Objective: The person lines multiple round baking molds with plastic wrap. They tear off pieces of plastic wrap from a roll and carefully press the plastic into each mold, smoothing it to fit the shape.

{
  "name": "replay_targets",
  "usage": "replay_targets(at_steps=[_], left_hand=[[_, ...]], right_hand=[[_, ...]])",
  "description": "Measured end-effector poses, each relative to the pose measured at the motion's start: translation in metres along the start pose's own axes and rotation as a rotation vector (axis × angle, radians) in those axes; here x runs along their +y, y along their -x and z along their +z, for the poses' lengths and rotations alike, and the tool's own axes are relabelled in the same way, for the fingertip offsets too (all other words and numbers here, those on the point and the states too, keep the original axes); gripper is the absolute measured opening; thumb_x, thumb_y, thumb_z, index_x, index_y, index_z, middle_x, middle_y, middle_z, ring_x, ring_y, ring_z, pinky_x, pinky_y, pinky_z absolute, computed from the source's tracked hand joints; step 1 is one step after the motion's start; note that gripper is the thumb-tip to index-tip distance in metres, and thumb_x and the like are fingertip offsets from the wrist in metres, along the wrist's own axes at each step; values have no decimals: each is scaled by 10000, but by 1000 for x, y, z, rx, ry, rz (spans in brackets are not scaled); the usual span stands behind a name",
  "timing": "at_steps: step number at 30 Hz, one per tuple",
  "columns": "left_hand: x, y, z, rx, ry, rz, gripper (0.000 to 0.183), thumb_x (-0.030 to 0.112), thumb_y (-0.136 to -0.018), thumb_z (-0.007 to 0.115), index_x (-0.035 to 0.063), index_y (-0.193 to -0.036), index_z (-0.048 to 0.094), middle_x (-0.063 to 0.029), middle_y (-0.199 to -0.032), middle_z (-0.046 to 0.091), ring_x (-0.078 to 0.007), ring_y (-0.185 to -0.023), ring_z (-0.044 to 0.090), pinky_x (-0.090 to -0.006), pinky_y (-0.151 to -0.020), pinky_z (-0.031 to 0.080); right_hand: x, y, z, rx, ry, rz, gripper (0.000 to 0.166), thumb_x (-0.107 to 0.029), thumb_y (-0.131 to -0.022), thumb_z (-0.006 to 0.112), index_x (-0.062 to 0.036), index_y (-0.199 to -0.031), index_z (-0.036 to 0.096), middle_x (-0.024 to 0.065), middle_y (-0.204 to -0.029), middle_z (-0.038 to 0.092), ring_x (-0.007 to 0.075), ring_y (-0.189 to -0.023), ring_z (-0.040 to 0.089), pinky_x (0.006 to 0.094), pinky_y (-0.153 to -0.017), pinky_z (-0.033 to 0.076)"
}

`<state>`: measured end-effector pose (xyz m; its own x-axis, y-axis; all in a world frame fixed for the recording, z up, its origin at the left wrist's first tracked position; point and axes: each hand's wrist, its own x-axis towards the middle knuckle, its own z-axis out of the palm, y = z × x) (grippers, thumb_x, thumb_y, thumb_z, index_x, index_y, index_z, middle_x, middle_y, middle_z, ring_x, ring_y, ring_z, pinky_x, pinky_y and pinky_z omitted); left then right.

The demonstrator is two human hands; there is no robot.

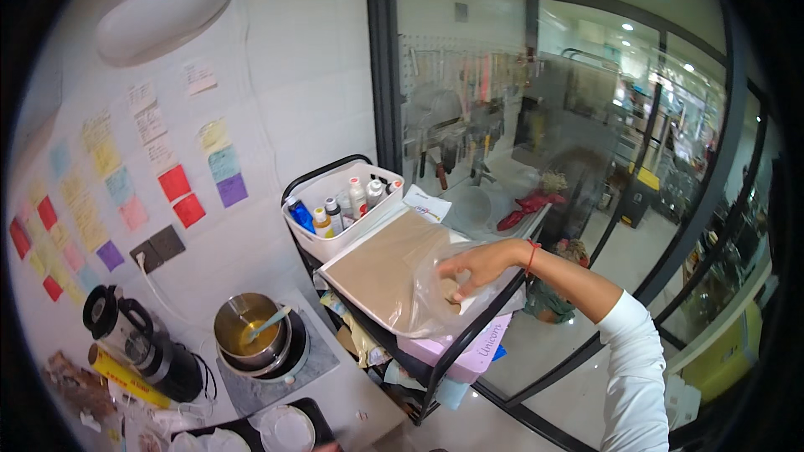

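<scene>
My right hand (482,267), with a red cord at the wrist, reaches over the upper tier of a black metal trolley. Its fingers are bent at a clear plastic bag (427,301) that covers a stack of brown paper-like sheets (383,270). A small tan piece shows below the thumb; whether the fingers grip it or the plastic is unclear. Only a sliver of my left hand (326,447) shows at the bottom edge, beside a white round lid or bowl (287,430) on a black tray (320,417). What that hand does is hidden.
A white basket (314,245) of bottles stands at the trolley's back, a pink box (465,351) below. To the left are a steel pot (226,320) with yellow liquid and a spatula, a blender (157,358) and a yellow roll box (125,376). A glass partition (465,201) borders the trolley.
</scene>
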<state>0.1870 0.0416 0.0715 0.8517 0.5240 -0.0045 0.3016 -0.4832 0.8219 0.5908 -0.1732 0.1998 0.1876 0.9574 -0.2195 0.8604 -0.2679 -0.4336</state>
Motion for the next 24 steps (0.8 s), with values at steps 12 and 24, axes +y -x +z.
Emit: replay_targets(at_steps=[12, 24], left_hand=[[130, -240, 91, -175, -59, 415, 269, 213, -863, 596, 34, -1062, 622, -209, -970, 638, -334, -931, 618, -394, -892, 422], [157, -277, 148, 760, 74, 717, 175, 48, -805, 599, 60, -975, 559, -133, -1037, 531, -310, -1012, 512, -421, -934, 364]], right_hand=[[-65, 27, -8, 753, -53, -16, 220, -6, -827, 472, -19, -1017, 583, 142, -913, 608, 298, -884, 592, 362, -776, 461], [-18, 136, 9, 785, 485, 135, 199, 48, -616, 507, -105, -684, 615, 49, -709, 573, 233, -716, 529, 323, -675, 371]])
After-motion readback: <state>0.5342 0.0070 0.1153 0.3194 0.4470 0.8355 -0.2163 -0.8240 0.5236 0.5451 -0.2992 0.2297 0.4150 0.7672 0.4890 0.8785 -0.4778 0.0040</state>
